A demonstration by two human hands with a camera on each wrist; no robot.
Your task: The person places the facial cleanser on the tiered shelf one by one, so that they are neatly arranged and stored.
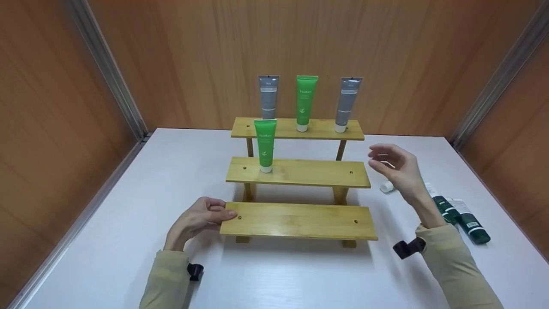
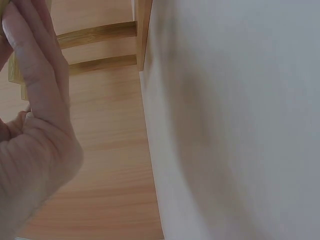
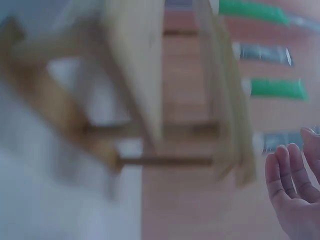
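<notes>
A three-step wooden display stand fills the middle of the head view. My left hand grips the left end of its lowest board, thumb on top and fingers at the edge and underneath. In the left wrist view the left hand is bent beside the stand's wooden bars. My right hand is raised to the right of the middle step, fingers loosely curved, holding nothing. One green tube stands on the middle step's left part. The top step carries a green tube between a left grey tube and a right grey tube.
Two dark green and white tubes lie on the table at the right, the outer tube beside the inner tube. A white cap shows near the right hand, what adjoins it hidden. Wooden walls enclose the white table.
</notes>
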